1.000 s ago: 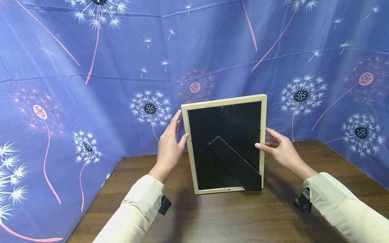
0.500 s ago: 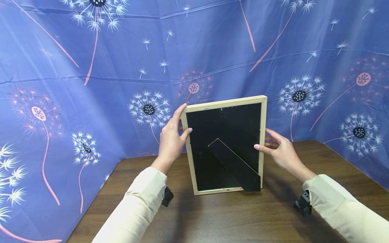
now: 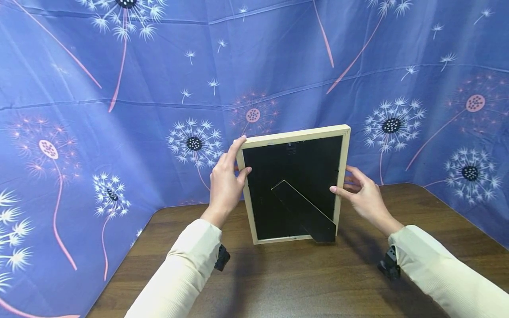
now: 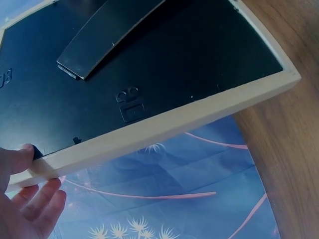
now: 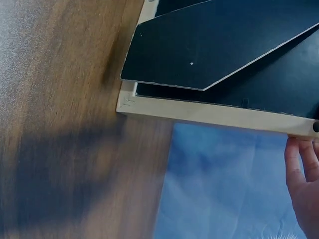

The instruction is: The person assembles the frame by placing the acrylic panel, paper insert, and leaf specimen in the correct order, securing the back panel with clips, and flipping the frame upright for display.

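In the head view a picture frame (image 3: 260,240) stands close to upright above the brown table, its black backing (image 3: 274,212) facing me. The frame's border is pale wood. A black easel leg (image 3: 308,214) slants across the backing to the lower right. My left hand (image 3: 226,185) grips the upper left side, thumb on the back edge and fingers behind. On the opposite side, my right hand (image 3: 367,198) pinches the border around mid-height. Whether the bottom edge touches the table cannot be told. The front of the frame is hidden.
The brown wooden table (image 3: 286,282) lies beneath the frame. Behind and to both sides hangs a blue cloth (image 3: 159,57) with dandelion prints. A small black device (image 3: 222,257) sits at my left wrist, another black device (image 3: 389,264) at my right.
My left hand has slid up and inward onto the left border. The frame's lower edge has shifted up in view, away from me. My right hand has moved slightly left with it.
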`<action>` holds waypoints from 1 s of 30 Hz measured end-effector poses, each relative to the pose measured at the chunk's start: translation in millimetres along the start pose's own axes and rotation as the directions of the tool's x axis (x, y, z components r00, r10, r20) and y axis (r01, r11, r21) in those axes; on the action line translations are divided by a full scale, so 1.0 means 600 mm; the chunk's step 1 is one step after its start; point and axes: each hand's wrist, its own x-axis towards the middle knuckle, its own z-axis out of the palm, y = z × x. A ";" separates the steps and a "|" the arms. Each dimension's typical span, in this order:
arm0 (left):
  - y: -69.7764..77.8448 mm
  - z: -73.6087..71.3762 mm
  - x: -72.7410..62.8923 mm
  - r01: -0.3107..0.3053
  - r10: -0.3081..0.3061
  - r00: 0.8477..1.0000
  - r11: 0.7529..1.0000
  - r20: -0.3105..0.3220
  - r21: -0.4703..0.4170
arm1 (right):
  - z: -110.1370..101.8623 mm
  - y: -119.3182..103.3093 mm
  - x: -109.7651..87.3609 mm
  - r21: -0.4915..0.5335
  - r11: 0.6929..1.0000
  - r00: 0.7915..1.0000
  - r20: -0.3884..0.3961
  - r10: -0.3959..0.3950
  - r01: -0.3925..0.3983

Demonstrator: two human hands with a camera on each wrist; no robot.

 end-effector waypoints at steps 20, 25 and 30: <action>-0.003 0.013 -0.006 -0.051 0.051 0.998 0.999 -0.041 0.000 | 0.008 -0.004 0.008 -0.110 0.994 1.000 -0.028 -0.004 0.001; -0.005 0.011 -0.007 -0.059 0.059 0.997 0.998 -0.044 0.003 | -0.001 -0.004 -0.007 -0.194 0.980 0.999 -0.041 0.022 -0.030; -0.008 0.008 -0.010 -0.058 0.057 0.997 0.998 -0.051 -0.006 | -0.003 0.007 -0.028 -0.249 0.968 1.000 -0.025 -0.002 -0.004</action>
